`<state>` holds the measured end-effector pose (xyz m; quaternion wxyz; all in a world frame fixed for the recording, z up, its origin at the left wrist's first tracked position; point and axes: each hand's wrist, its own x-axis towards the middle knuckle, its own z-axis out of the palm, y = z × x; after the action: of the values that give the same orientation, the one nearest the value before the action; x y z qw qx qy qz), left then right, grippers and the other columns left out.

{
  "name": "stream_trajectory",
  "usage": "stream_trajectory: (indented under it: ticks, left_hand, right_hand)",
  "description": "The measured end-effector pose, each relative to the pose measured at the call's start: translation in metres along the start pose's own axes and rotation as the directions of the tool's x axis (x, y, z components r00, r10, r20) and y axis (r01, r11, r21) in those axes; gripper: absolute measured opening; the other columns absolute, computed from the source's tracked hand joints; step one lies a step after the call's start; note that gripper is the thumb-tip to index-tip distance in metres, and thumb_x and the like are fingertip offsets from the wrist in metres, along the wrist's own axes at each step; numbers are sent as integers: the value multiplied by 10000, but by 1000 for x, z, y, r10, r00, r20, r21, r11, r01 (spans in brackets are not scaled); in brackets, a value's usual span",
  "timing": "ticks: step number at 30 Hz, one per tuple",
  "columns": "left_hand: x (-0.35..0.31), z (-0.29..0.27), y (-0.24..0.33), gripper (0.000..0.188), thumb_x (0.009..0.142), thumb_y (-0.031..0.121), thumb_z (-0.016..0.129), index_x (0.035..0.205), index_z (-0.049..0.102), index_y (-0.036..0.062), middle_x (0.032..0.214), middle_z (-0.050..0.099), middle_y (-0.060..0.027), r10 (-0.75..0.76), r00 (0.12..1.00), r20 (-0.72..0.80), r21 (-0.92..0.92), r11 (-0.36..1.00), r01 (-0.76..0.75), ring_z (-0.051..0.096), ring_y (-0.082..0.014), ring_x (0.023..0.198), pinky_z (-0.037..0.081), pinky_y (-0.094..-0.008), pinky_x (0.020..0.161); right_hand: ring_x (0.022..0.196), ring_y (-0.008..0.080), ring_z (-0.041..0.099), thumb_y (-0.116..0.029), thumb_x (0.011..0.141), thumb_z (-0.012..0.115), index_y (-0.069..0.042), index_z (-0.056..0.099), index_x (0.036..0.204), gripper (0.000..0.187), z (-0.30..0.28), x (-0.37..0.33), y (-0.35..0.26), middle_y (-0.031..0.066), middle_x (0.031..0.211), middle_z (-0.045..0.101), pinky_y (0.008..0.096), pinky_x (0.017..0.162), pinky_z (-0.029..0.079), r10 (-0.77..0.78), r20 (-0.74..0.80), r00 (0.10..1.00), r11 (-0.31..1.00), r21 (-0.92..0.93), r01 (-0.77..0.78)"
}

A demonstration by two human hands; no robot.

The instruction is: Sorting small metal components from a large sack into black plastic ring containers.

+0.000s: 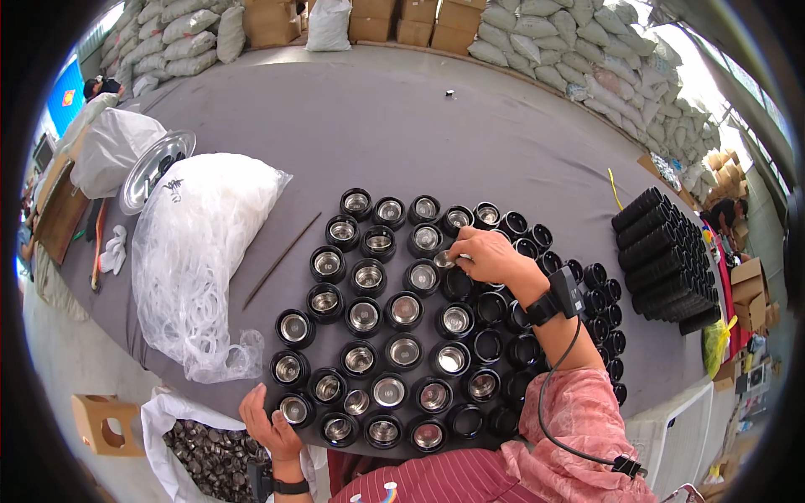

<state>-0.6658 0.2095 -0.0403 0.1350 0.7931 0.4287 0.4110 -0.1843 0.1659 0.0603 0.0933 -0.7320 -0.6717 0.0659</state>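
Rows of round black caps (pixel 405 310) stand open side up on the grey cloth, many with a shiny silver metal cup inside. My right hand (pixel 490 256) reaches over the far middle of the rows, its fingers pinching a small silver metal cup (pixel 443 260) beside a black cap without a metal lining (pixel 458 285). At the table's front edge, my left hand (pixel 270 423) holds nothing, its fingers apart, next to the nearest left caps. One loose silver cup (pixel 356 402) lies among the front caps. My right forearm hides some caps on the right.
A clear plastic bag of ring-shaped pieces (pixel 205 268) lies at left, beside a thin dark stick (pixel 282 260). Below it, a white sack (pixel 172 411) holds many metal cups. Stacked black caps (pixel 667 260) stand at right. A metal tray (pixel 134 189) sits far left.
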Motion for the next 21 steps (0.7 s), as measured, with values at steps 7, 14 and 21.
stream_trajectory:
  ticks: [7,14,21]
  left_hand:
    - [1,1,0,498,1032,367,408,1212,585,-62,1165,626,-223,10,1000,-15,7,1000,-10,568,-408,1081,433,-486,957]
    - [-1,0,-1,504,1030,379,406,1204,587,-58,1157,627,-225,14,1000,-20,-1,1000,-14,570,-406,1071,436,-487,950]
    - [1,0,3,503,1022,379,405,1200,591,-53,1147,629,-220,13,1000,-18,-2,1000,-13,571,-403,1067,437,-487,947]
  right_hand:
    - [898,313,644,-111,800,679,-99,733,904,118,-11,-29,7,87,937,647,409,771,525,-70,-130,989,976,196,95]
    - [893,297,658,-44,784,589,-89,754,991,269,5,-47,9,93,990,652,392,777,536,125,-233,964,981,177,-85]
    - [907,301,675,-78,832,544,-104,747,1004,267,24,-20,17,71,988,684,405,797,541,62,-171,983,992,-95,-79]
